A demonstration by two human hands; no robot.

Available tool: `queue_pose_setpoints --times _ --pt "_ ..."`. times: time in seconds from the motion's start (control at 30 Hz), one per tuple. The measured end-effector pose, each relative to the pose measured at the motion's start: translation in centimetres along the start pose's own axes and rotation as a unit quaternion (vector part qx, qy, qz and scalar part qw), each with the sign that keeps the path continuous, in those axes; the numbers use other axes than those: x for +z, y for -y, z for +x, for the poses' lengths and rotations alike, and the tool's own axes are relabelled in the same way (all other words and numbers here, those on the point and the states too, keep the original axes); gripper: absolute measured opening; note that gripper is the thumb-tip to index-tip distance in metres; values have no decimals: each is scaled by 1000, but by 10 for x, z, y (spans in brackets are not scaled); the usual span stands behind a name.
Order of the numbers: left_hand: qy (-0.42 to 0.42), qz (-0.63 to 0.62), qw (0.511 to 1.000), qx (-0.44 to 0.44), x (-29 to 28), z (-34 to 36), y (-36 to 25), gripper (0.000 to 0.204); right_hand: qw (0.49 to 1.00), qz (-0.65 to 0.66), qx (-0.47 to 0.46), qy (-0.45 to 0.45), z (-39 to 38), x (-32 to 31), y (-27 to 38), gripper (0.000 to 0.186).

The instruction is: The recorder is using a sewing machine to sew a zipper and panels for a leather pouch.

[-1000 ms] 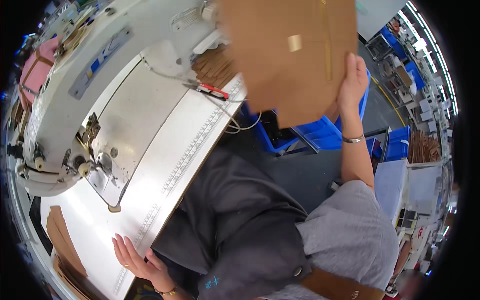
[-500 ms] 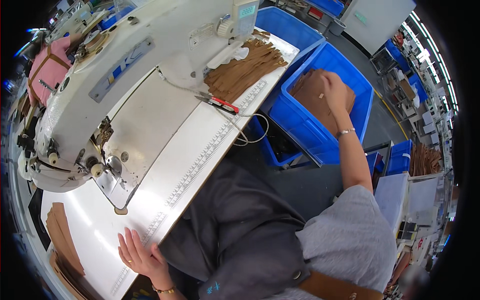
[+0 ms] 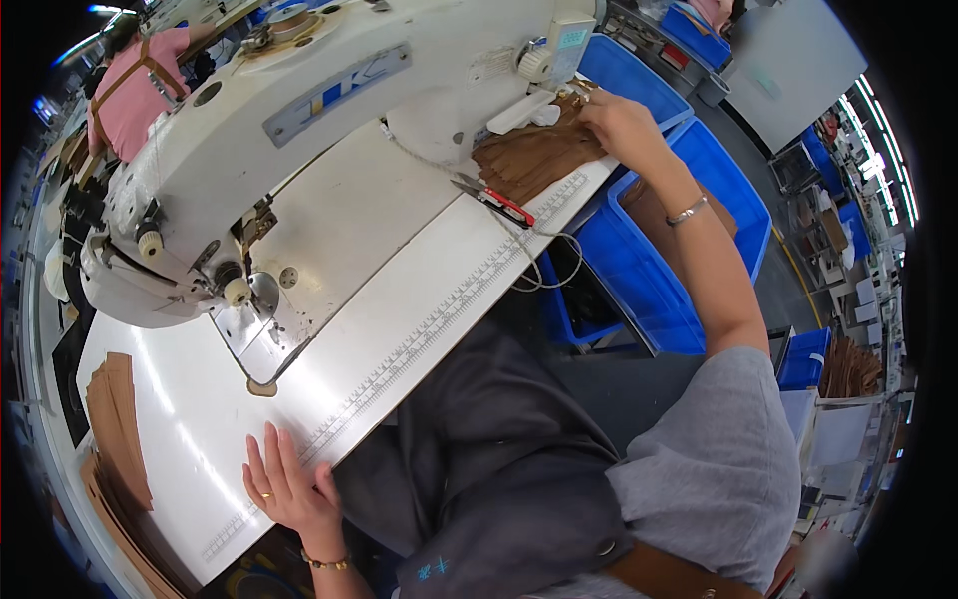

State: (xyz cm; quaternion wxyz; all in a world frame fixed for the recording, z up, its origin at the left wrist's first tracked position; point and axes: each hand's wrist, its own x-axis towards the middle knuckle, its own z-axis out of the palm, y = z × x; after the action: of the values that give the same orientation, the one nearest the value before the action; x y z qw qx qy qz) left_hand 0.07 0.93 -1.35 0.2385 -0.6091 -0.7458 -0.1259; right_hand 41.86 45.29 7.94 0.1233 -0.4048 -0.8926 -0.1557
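Note:
My right hand (image 3: 624, 125) reaches out to a stack of brown leather pieces (image 3: 534, 158) at the far right end of the white sewing table (image 3: 399, 329), fingers resting on the stack's far edge; whether it grips a piece I cannot tell. My left hand (image 3: 284, 487) lies flat, fingers apart, on the table's near edge beside the printed ruler strip (image 3: 439, 324), holding nothing. A large white sewing machine (image 3: 299, 120) spans the table between both hands.
Red-handled snips (image 3: 494, 203) lie by the brown stack. Blue plastic bins (image 3: 679, 230) stand right of the table, one holding brown pieces. More brown pieces (image 3: 115, 424) are piled at the table's left end. A person in a pink top (image 3: 135, 90) works beyond the machine.
My right hand held up a large brown piece, lowered it into the blue bin, then moved left onto the brown stack on the table. My left hand stayed in place.

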Motion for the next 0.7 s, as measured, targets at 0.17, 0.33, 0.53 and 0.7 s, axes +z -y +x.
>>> queue_pose_setpoints --times 0.17,0.33,0.53,0.7 --pt "15 -38 999 -13 -8 10 -6 61 971 55 -28 -233 -10 -40 29 16" --pt "110 -182 974 -81 -27 30 -3 56 939 120 -194 -257 -23 -57 122 31" --pt "101 -148 984 20 -18 87 20 49 824 297 -438 -202 8 -17 235 26" --pt "50 -207 975 -68 32 160 56 35 764 305 -531 -201 43 -8 291 23"
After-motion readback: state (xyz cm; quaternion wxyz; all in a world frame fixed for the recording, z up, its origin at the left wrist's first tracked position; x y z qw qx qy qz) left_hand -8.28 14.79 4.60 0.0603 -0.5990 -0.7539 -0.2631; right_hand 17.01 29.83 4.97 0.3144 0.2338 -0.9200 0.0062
